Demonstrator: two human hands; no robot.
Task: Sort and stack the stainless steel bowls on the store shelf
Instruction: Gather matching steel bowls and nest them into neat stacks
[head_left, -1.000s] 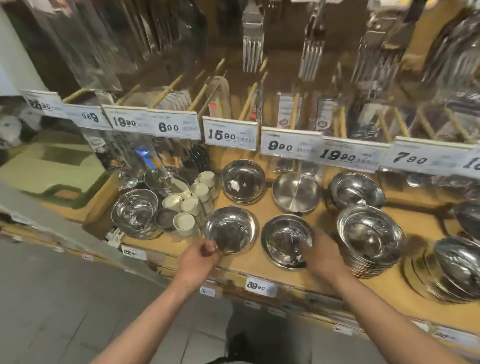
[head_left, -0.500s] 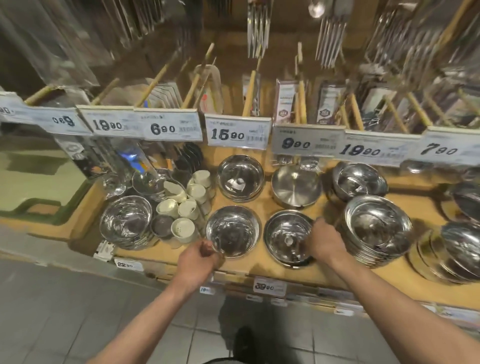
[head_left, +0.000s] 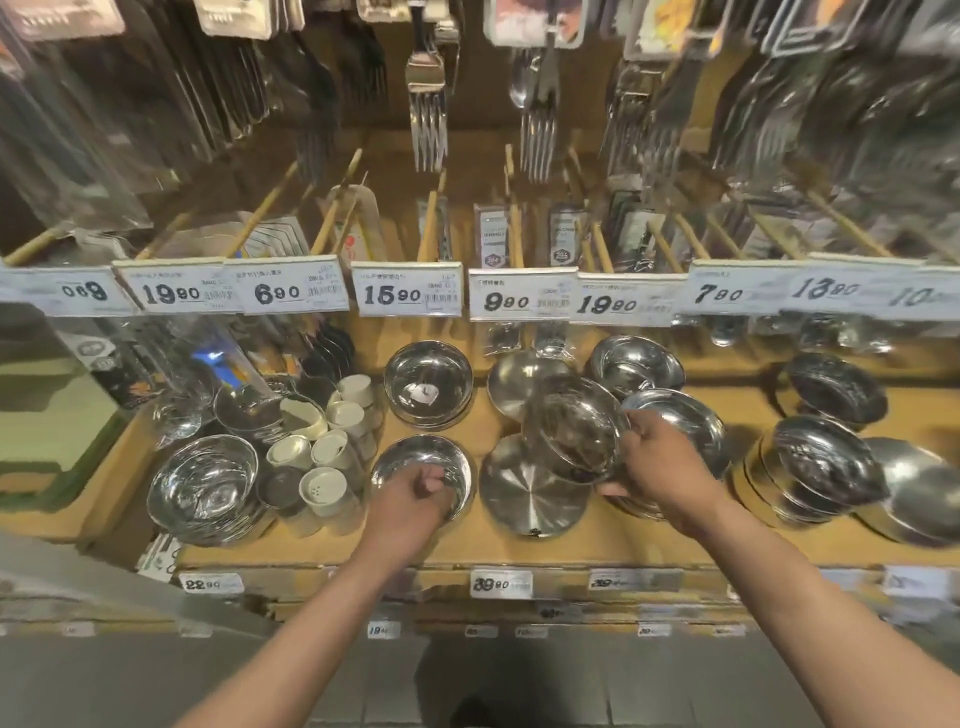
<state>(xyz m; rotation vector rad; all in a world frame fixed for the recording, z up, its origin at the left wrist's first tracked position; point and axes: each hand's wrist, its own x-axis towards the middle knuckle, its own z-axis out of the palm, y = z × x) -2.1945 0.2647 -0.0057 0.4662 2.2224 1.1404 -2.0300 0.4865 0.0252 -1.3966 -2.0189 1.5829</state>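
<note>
On the wooden shelf (head_left: 597, 545) stand several stainless steel bowls. My right hand (head_left: 660, 467) grips a tilted steel bowl (head_left: 571, 426) by its rim, lifted above a flat steel plate (head_left: 524, 493). My left hand (head_left: 410, 499) holds the near rim of a small bowl (head_left: 415, 457) that sits on the shelf. Behind it stands another bowl stack (head_left: 428, 384). A tall stack of bowls (head_left: 680, 421) lies just behind my right hand. More stacks (head_left: 821, 467) stand to the right.
White-capped shakers (head_left: 332, 447) and a large bowl stack (head_left: 205, 488) fill the left side. Price tags (head_left: 408, 296) run along a rail above the shelf. Packaged forks (head_left: 428, 124) hang overhead. A steel pan (head_left: 514, 374) sits at the back.
My right hand has lifted a bowl off the front stack, which leaves a flat plate uncovered. My left hand stays on the small bowl's rim. The camera moved closer.
</note>
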